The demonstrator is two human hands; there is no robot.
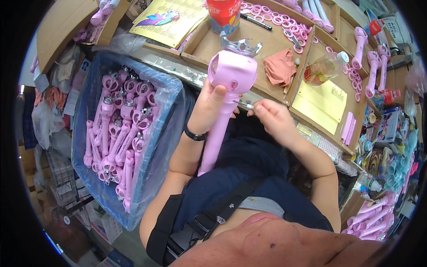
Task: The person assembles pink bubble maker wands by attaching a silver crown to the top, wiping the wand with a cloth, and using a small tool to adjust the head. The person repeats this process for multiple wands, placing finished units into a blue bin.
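Observation:
My left hand [205, 107] is closed round the neck of a pink toy wand [218, 133]. The wand stands upright in front of me, its ring-shaped head away from me and its lower end against my body. A silver plastic crown [240, 46] shows at the head's far side. Between the fingertips of my right hand [275, 119] is a thin metal-tipped tool with a pale handle [244, 105]. Its tip points left at the wand's neck, just below the head; whether it touches cannot be made out.
A blue plastic-lined bin [171, 89] at left holds many crowned pink wands. Cardboard trays [195, 49] ahead carry pink rings [289, 24], a marker [257, 22], an orange cloth [280, 66], a bottle [322, 69] and yellow sheets [321, 104]. More pink wand parts [371, 218] lie at right.

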